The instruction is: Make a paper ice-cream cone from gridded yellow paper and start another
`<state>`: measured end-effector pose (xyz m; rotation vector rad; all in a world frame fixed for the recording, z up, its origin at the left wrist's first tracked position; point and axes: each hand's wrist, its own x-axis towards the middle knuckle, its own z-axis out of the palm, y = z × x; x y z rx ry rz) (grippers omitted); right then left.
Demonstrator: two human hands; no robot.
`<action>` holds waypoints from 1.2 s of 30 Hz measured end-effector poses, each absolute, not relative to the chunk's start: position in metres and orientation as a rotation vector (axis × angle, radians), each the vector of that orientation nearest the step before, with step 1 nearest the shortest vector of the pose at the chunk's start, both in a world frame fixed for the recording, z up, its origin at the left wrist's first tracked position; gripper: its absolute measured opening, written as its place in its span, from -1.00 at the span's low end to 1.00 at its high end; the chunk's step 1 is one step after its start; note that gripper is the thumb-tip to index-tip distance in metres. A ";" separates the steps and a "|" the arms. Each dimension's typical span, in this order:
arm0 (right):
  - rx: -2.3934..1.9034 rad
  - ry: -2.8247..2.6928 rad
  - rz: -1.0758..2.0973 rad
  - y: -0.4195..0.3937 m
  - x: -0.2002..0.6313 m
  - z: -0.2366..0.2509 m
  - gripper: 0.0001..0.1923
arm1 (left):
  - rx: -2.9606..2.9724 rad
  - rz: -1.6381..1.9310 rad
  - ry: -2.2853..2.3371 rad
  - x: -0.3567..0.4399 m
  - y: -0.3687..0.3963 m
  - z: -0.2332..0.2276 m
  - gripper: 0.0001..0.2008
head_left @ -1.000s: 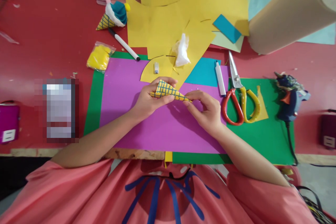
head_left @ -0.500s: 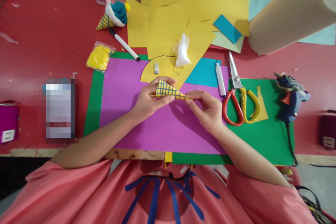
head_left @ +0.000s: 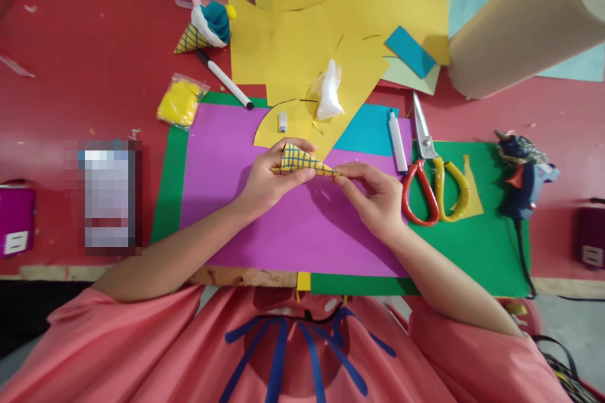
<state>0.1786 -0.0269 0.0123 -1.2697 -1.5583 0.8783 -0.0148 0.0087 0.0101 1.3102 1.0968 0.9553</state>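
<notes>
A yellow paper cone (head_left: 302, 162) with a dark blue grid drawn on it lies sideways between both hands, above a purple sheet (head_left: 283, 227). My left hand (head_left: 267, 179) wraps the cone's wide end from below and behind. My right hand (head_left: 373, 198) pinches the pointed tip with thumb and forefinger. A similar finished cone with white and teal filling (head_left: 205, 25) lies at the back left on the red table.
Red-and-yellow scissors (head_left: 428, 170), a white glue tube (head_left: 397, 141) and a blue glue gun (head_left: 522, 173) lie to the right on a green sheet (head_left: 477, 245). Yellow paper sheets (head_left: 326, 19), a marker (head_left: 224, 80), a yellow bag (head_left: 179, 102) and a brown paper roll (head_left: 520, 25) lie behind.
Both hands keep hold of the cone. My right fingers have shifted slightly at the tip; the cone has barely moved.
</notes>
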 end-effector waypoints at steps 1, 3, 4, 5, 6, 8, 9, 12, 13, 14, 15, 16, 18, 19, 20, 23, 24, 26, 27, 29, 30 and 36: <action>-1.268 -1.552 0.890 -0.027 0.179 0.012 -0.92 | 1.303 0.963 1.100 -0.015 0.009 0.010 -0.85; -1.266 -1.543 0.917 -0.028 0.180 0.011 -0.89 | 1.297 0.974 1.110 -0.014 0.009 0.010 -0.85; -1.267 -1.540 0.930 -0.028 0.180 0.011 -0.88 | 1.299 0.982 1.115 -0.014 0.009 0.009 -0.85; -1.268 -1.536 0.941 -0.028 0.180 0.011 -0.88 | 1.303 0.988 1.118 -0.014 0.008 0.009 -0.85; -1.268 -1.530 0.952 -0.028 0.180 0.012 -0.88 | 1.305 0.994 1.119 -0.014 0.008 0.009 -0.86; -1.263 -1.511 0.975 -0.028 0.180 0.012 -0.88 | 1.296 1.006 1.117 -0.014 0.008 0.009 -0.88; -1.263 -1.495 0.988 -0.027 0.180 0.013 -0.88 | 1.287 1.010 1.116 -0.014 0.007 0.009 -0.88; -1.273 -1.444 1.031 -0.026 0.181 0.014 -0.87 | 1.274 1.010 1.129 -0.014 0.007 0.006 -0.88; -1.274 -1.429 1.044 -0.025 0.182 0.014 -0.86 | 1.266 1.014 1.140 -0.014 0.007 0.005 -0.87; -1.269 -1.415 1.060 -0.025 0.182 0.014 -0.85 | 1.250 1.025 1.154 -0.014 0.008 0.003 -0.86; -1.256 -1.400 1.083 -0.024 0.183 0.015 -0.83 | 1.228 1.039 1.168 -0.014 0.008 0.002 -0.85; -1.235 -1.382 1.106 -0.024 0.183 0.015 -0.82 | 1.203 1.053 1.181 -0.014 0.008 0.000 -0.83; -1.198 -1.356 1.129 -0.023 0.183 0.014 -0.81 | 1.164 1.063 1.196 -0.014 0.009 -0.002 -0.81; -1.193 -1.364 1.115 -0.023 0.183 0.014 -0.82 | 1.151 1.060 1.197 -0.014 0.009 -0.002 -0.81; -1.202 -1.391 1.078 -0.023 0.182 0.013 -0.82 | 1.140 1.049 1.198 -0.014 0.009 -0.002 -0.80; -1.252 -1.553 0.870 -0.024 0.181 0.012 -0.87 | 1.105 0.996 1.210 -0.014 0.008 0.001 -0.80; -1.254 -1.602 0.803 -0.024 0.181 0.011 -0.89 | 1.098 0.975 1.213 -0.014 0.008 0.002 -0.79; -1.240 -1.659 0.711 -0.024 0.182 0.011 -0.90 | 1.089 0.946 1.205 -0.015 0.009 0.003 -0.78; -1.229 -1.674 0.686 -0.024 0.182 0.011 -0.89 | 1.084 0.941 1.198 -0.015 0.009 0.003 -0.77; -1.216 -1.692 0.650 -0.024 0.182 0.012 -0.88 | 1.067 0.942 1.185 -0.015 0.009 0.002 -0.77; -1.208 -1.705 0.631 -0.024 0.183 0.012 -0.87 | 1.056 0.943 1.181 -0.015 0.010 0.002 -0.77; -1.113 -1.798 0.518 -0.025 0.186 0.011 -0.84 | 1.014 0.952 1.154 -0.015 0.011 0.002 -0.80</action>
